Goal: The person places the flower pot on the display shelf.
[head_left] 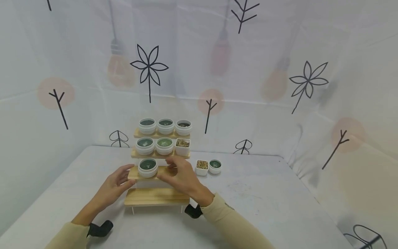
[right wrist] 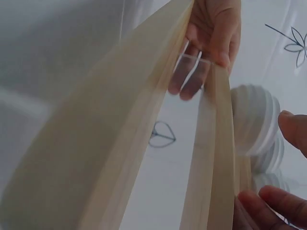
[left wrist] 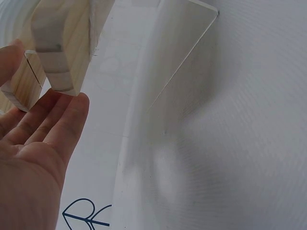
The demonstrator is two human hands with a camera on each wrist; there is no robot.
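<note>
A tiered stand with wooden shelves point(head_left: 157, 197) and clear supports stands before me. On its second shelf from the bottom, a white round bowl point(head_left: 148, 170) with dark green contents sits toward the left. My left hand point(head_left: 113, 185) holds that shelf's left end, thumb at the front corner and fingers toward the back. In the left wrist view, its fingertips touch the end of a wooden board point(left wrist: 64, 52). My right hand point(head_left: 185, 176) hovers over the same shelf's right part, thumb and forefinger spread, holding nothing. The right wrist view shows its fingers close to the board's edge.
The upper two shelves carry several white round bowls point(head_left: 164, 146) and a square cup point(head_left: 182, 146) of grainy bits. Right of the stand, another square cup point(head_left: 202, 168) and a small round bowl point(head_left: 215, 167) stand on the white table point(head_left: 248, 200). A printed curtain hangs behind.
</note>
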